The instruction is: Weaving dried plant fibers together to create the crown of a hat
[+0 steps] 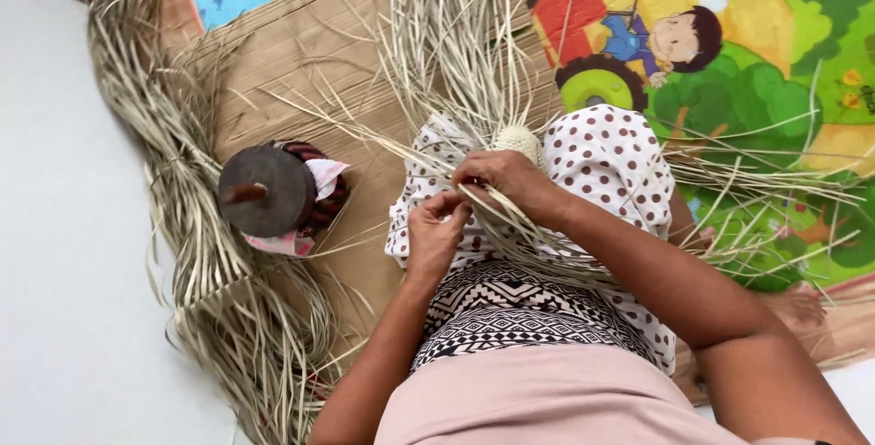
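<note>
A loose straw bundle [182, 226] lies at nine o'clock, with a round wooden block [266, 192] just beside it. Your left hand [434, 237] and right hand [503, 181] both have fingers pinching straw strands [510, 222] at centre, over your polka-dot lap cloth [606, 158].

Small pale woven straw piece [519, 140] mostly hidden behind right hand [499, 178]; left hand [434, 234] fingertips' grip unclear; long dried straw bundle [196, 254] cut off at bottom edge.

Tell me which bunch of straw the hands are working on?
The straw fanning out from the small woven piece on the polka-dot lap. Both hands pinch its strands; the long bundle beside the cardboard lies untouched.
</note>
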